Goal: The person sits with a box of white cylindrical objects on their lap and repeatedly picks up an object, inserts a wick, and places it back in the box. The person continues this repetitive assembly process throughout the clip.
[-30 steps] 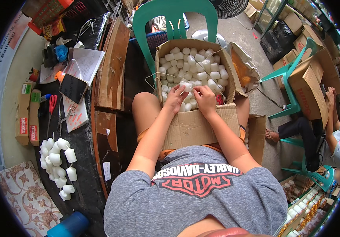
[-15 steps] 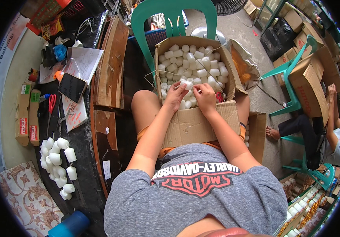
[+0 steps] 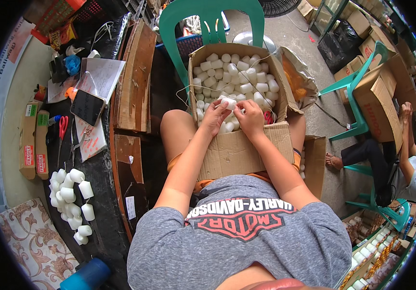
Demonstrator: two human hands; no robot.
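Over the near part of an open cardboard box (image 3: pixel 227 150), my left hand (image 3: pixel 215 116) grips a short white cylindrical bead (image 3: pixel 228 103) between thumb and fingers. My right hand (image 3: pixel 249 118) is closed in a pinch at the bead's right end. Whatever lies between its fingertips is too small to make out. Many similar white beads (image 3: pixel 239 77) fill the box, which rests at my lap. A thin white cord (image 3: pixel 183 92) loops over the box's left edge. Red-handled scissors (image 3: pixel 268 117) lie inside, right of my right hand.
Left, a black-covered table (image 3: pixel 104 208) holds a string of white beads (image 3: pixel 70 195), a phone (image 3: pixel 88 106), scissors (image 3: pixel 63 126) and a blue cup (image 3: pixel 92 273). A green chair (image 3: pixel 174 29) stands behind the box. At right, another person's hand (image 3: pixel 406 108) touches a cardboard box (image 3: pixel 377 106).
My right hand has shifted slightly left, bringing its fingertips against the end of the bead. My left hand keeps its grip almost unmoved.
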